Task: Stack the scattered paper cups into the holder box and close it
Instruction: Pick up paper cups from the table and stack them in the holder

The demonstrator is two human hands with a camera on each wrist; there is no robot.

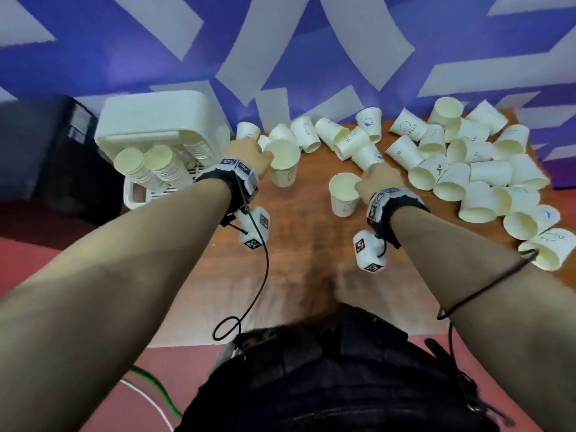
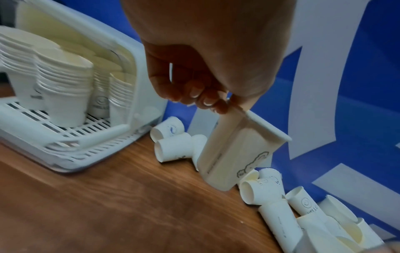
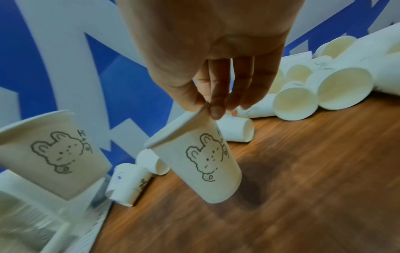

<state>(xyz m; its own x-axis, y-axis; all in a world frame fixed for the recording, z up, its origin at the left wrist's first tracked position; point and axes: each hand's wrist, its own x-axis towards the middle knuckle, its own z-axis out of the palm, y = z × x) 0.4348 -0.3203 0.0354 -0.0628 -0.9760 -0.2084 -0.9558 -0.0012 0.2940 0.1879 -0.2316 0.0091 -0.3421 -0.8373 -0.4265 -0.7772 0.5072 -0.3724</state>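
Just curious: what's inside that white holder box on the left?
Several tall stacks of nested paper cups stand on the slatted floor of the holder box. Its rear interior is hidden behind them.

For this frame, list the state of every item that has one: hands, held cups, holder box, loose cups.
left hand: pinching a cup rim
left cup: lifted, upright
right hand: pinching a cup rim
right cup: lifted, tilted
holder box: open, holding cup stacks
cup stacks: nested, upright
loose cups: scattered, mostly on their sides
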